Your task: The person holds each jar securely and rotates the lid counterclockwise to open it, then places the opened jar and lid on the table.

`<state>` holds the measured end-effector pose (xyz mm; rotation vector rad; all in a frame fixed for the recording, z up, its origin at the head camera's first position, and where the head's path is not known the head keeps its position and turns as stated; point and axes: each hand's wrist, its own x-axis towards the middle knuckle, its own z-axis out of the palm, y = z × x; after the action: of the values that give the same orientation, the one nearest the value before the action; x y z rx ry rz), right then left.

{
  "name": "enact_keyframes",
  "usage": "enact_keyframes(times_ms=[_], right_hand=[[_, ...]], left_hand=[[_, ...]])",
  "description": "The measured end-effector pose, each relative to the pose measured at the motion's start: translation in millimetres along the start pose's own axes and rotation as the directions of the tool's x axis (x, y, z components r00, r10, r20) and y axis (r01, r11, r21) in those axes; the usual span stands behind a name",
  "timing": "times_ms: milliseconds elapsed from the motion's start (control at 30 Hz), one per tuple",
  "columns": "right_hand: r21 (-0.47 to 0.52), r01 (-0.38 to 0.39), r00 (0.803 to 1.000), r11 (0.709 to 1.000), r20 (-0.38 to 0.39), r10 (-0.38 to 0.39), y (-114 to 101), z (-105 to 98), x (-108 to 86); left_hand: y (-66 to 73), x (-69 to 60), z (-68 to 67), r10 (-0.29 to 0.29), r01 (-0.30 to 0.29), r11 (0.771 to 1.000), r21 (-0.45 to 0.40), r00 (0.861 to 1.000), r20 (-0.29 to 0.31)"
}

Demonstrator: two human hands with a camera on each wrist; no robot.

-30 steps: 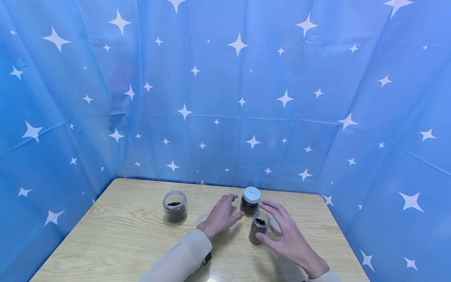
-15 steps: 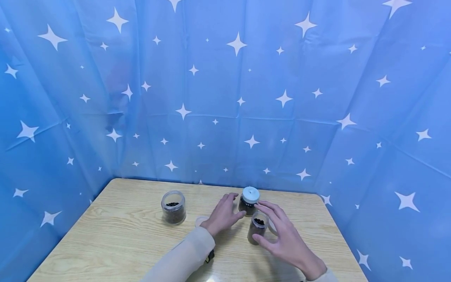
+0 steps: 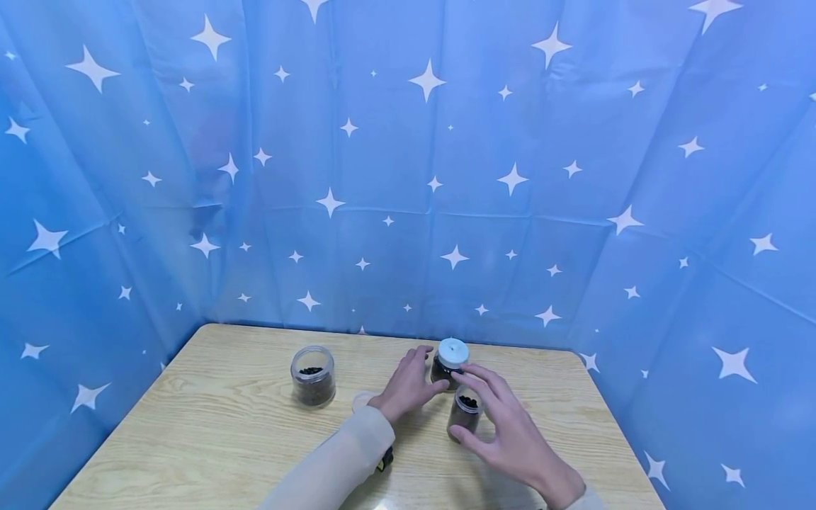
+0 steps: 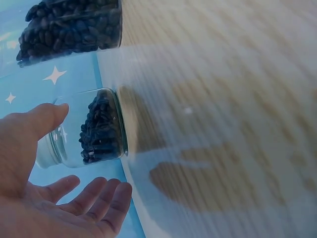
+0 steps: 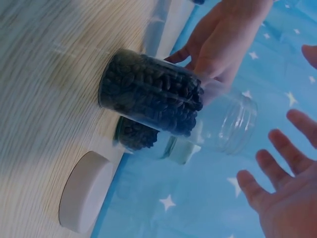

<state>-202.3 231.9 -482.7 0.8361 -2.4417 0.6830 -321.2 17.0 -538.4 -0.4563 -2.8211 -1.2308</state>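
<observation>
A lidded glass jar [image 3: 443, 373] with a pale blue lid [image 3: 453, 352] stands upright near the table's back edge, part-filled with dark beans. My left hand [image 3: 406, 388] is beside its left side, thumb and fingers spread; in the left wrist view they look apart from the glass. Nearer me stands an uncapped slim jar [image 5: 153, 91], mostly filled with dark beans. My right hand [image 3: 510, 435] spreads around its right side, and the right wrist view shows a gap between those fingers and the jar's mouth. Neither hand holds anything.
A wider uncapped jar [image 3: 313, 386] with dark beans stands at the left. A whitish lid [image 3: 361, 401] lies by my left wrist, and another white lid [image 5: 85, 193] beside the slim jar. A small black-and-yellow object [image 3: 385, 460] is partly hidden by my left sleeve.
Both hands have drifted slightly inward, my left to the right and my right to the left, closer to the lidded jar. The jars stay standing; the view has shifted a little.
</observation>
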Motion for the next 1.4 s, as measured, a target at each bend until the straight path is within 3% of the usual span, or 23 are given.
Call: enact_keyframes(times_ms=[267, 600, 800, 967, 1400], right_hand=[[-0.01, 0.037, 0.999, 0.999, -0.018, -0.037, -2.4, 2.0, 2.4], [-0.031, 0.025, 1.0, 0.999, -0.012, -0.026, -4.4, 3.5, 3.8], [-0.035, -0.022, 1.0, 0.999, -0.011, 0.022, -1.3, 2.8, 5.1], [-0.034, -0.05, 0.999, 0.998, -0.013, 0.05, 3.1, 1.8, 6.6], [-0.007, -0.137, 0.991, 0.991, 0.003, 0.137, 10.5, 1.3, 10.0]], left_hand=[[2.5, 6.4, 3.1, 0.017, -0.017, 1.0, 0.009, 1.0, -0.001], [6.1, 14.2, 5.3, 0.066, -0.066, 0.997, -0.036, 0.998, -0.011], [5.9, 18.2, 9.3, 0.047, -0.046, 0.996, -0.074, 0.999, 0.012], [4.6, 21.9, 12.0, 0.075, -0.074, 0.994, -0.076, 0.997, 0.004], [1.6, 23.6, 17.3, 0.075, -0.073, 0.994, -0.077, 0.997, 0.013]])
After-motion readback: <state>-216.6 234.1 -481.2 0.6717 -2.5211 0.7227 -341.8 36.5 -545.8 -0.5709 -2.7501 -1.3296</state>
